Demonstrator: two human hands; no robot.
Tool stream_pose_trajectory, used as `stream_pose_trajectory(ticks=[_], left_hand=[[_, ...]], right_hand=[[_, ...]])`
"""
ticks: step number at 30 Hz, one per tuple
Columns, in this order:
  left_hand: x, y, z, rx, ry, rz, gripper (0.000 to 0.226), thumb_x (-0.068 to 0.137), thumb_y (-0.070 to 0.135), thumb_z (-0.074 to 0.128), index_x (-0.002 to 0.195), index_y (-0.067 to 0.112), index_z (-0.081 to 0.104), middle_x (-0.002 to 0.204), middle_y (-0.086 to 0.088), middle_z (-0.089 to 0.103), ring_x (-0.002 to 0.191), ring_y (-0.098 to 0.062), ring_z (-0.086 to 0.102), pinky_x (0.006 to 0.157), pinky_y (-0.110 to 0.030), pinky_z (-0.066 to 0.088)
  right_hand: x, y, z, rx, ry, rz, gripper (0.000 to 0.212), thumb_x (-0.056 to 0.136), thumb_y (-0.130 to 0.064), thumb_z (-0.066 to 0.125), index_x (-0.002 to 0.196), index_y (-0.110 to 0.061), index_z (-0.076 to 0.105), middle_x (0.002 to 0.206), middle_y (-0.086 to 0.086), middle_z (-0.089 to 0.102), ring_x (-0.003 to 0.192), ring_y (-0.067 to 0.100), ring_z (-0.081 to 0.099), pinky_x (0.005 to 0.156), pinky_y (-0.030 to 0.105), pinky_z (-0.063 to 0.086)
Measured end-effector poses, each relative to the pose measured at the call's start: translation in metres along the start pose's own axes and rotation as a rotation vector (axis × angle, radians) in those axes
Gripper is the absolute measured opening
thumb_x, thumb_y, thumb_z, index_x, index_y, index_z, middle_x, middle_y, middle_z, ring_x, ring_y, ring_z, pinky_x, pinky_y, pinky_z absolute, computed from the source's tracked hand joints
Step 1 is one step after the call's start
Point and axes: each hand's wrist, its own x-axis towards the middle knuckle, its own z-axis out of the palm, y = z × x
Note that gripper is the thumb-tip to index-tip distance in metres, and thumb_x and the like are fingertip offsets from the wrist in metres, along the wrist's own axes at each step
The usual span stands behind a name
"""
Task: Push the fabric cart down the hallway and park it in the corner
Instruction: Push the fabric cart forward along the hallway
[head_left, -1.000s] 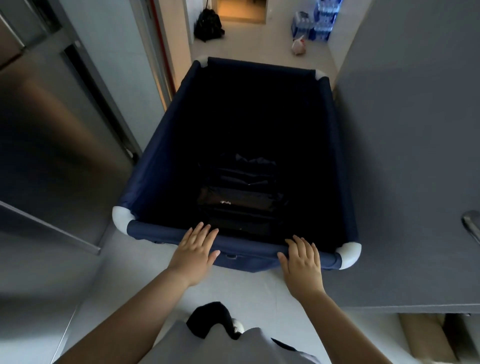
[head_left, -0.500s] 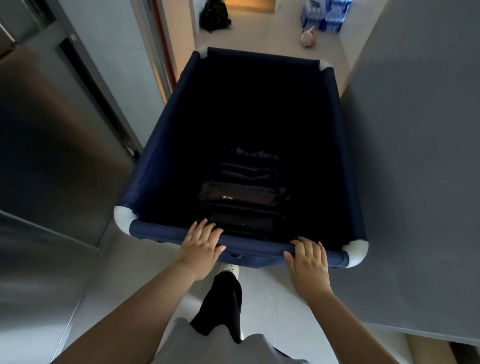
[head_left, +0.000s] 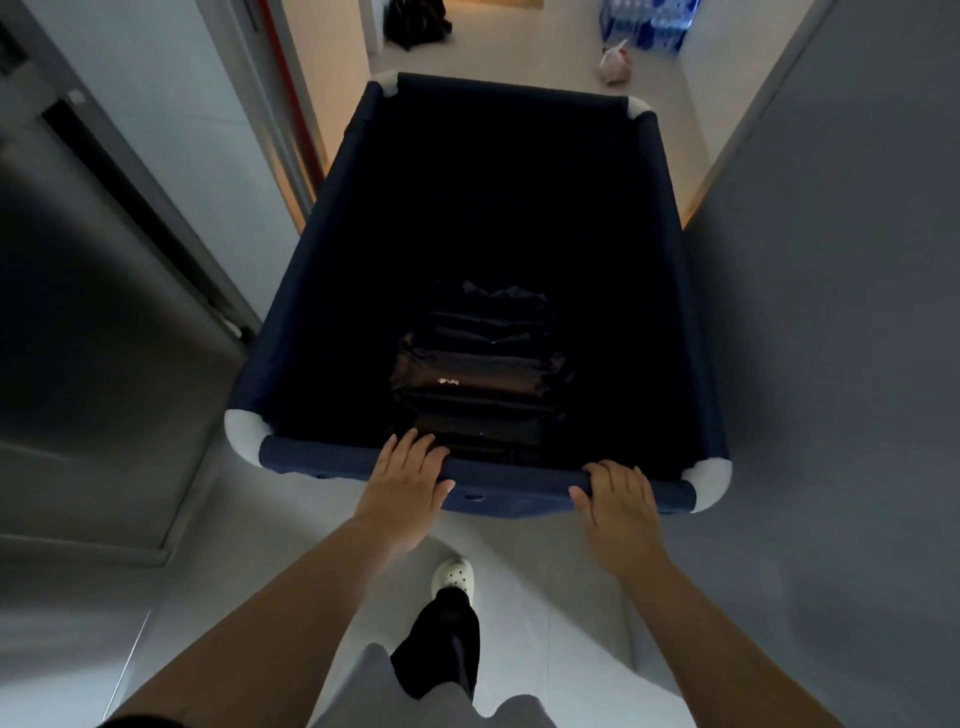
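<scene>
The navy fabric cart (head_left: 311, 291) stands in a narrow hallway between grey walls, its white-capped corners showing. Inside, near the close end, lies a dark folded bundle (head_left: 483, 374); a small pale mark on it is unreadable. Both hands rest apart on the near rim, the left hand (head_left: 408, 480) laid flat, the right hand (head_left: 618, 499) curled over it. Packs of water bottles (head_left: 649, 21) sit far ahead on the floor.
</scene>
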Motion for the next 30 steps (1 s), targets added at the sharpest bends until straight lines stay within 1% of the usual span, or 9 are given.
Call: stream_pose_trajectory(ticks=[3, 11, 14, 16, 20, 24, 26, 28, 30], left_hand=[[0.037, -0.007, -0.009, -0.006, 0.004, 0.004, 0.049, 0.098, 0.041, 0.026, 0.141, 0.016, 0.024, 0.152, -0.005, 0.025, 0.143, -0.022, 0.010, 0.118, -0.041, 0.000], [0.131, -0.029, -0.027, -0.005, 0.012, 0.026, 0.053, 0.097, 0.044, 0.029, 0.142, 0.016, 0.027, 0.152, -0.005, 0.028, 0.143, -0.023, 0.012, 0.117, -0.041, -0.001], [0.164, -0.039, -0.031, -0.017, 0.016, 0.041, 0.052, 0.097, 0.044, 0.029, 0.141, 0.016, 0.028, 0.151, -0.004, 0.029, 0.143, -0.023, 0.014, 0.117, -0.041, 0.000], [0.186, -0.046, -0.033, -0.032, -0.013, 0.048, 0.052, 0.097, 0.044, 0.028, 0.142, 0.016, 0.027, 0.152, -0.005, 0.028, 0.143, -0.024, 0.013, 0.117, -0.041, -0.001], [0.227, -0.057, -0.037, -0.036, -0.033, 0.051, 0.054, 0.096, 0.045, 0.031, 0.142, 0.017, 0.026, 0.152, -0.004, 0.028, 0.143, -0.024, 0.014, 0.117, -0.041, -0.001], [0.270, -0.068, -0.044, -0.029, -0.009, 0.058, 0.056, 0.094, 0.047, 0.034, 0.142, 0.018, 0.028, 0.151, -0.004, 0.031, 0.142, -0.023, 0.017, 0.117, -0.040, -0.001], [0.292, -0.073, -0.049, -0.042, -0.016, 0.067, 0.055, 0.094, 0.047, 0.034, 0.141, 0.018, 0.028, 0.151, -0.004, 0.031, 0.142, -0.022, 0.017, 0.117, -0.039, 0.000], [0.313, -0.077, -0.056, -0.049, -0.015, 0.065, 0.055, 0.095, 0.046, 0.033, 0.142, 0.019, 0.026, 0.152, -0.003, 0.029, 0.142, -0.022, 0.015, 0.117, -0.038, -0.002], [0.336, -0.081, -0.063, -0.040, -0.032, 0.064, 0.055, 0.095, 0.047, 0.031, 0.143, 0.019, 0.023, 0.153, -0.002, 0.026, 0.143, -0.020, 0.013, 0.117, -0.038, -0.003]], right_hand=[[0.037, -0.002, -0.007, 0.012, 0.003, -0.014, 0.058, 0.090, -0.045, 0.027, 0.104, -0.002, 0.063, 0.100, 0.015, 0.067, 0.095, 0.035, 0.063, 0.100, 0.052, 0.041], [0.133, -0.002, -0.015, 0.003, -0.009, -0.018, 0.070, 0.092, -0.052, 0.016, 0.112, -0.002, 0.060, 0.108, 0.015, 0.065, 0.103, 0.034, 0.060, 0.105, 0.050, 0.035], [0.166, -0.001, -0.016, -0.011, -0.039, -0.014, 0.048, 0.096, -0.041, 0.036, 0.121, -0.004, 0.054, 0.119, 0.014, 0.060, 0.115, 0.032, 0.053, 0.112, 0.046, 0.025], [0.187, 0.000, -0.017, -0.026, -0.075, -0.021, 0.044, 0.095, -0.036, 0.042, 0.128, -0.008, 0.048, 0.128, 0.011, 0.055, 0.123, 0.028, 0.046, 0.115, 0.042, 0.017], [0.225, 0.000, -0.023, -0.066, -0.102, -0.019, 0.051, 0.096, -0.045, 0.028, 0.132, -0.012, 0.044, 0.134, 0.007, 0.050, 0.128, 0.024, 0.041, 0.116, 0.039, 0.014], [0.268, -0.001, -0.029, -0.046, -0.059, -0.034, 0.085, 0.084, -0.060, -0.003, 0.130, -0.009, 0.046, 0.133, 0.010, 0.051, 0.128, 0.026, 0.042, 0.116, 0.042, 0.017], [0.289, -0.002, -0.031, -0.069, -0.077, -0.031, 0.080, 0.086, -0.057, -0.001, 0.132, -0.010, 0.043, 0.136, 0.008, 0.048, 0.130, 0.025, 0.039, 0.116, 0.041, 0.015], [0.312, -0.002, -0.033, -0.086, -0.094, -0.018, 0.064, 0.093, -0.051, 0.011, 0.135, -0.012, 0.039, 0.139, 0.006, 0.044, 0.133, 0.022, 0.034, 0.117, 0.038, 0.011], [0.335, -0.003, -0.039, -0.080, -0.122, -0.009, 0.066, 0.092, -0.052, 0.009, 0.137, -0.012, 0.036, 0.141, 0.006, 0.042, 0.134, 0.021, 0.032, 0.117, 0.038, 0.010]])
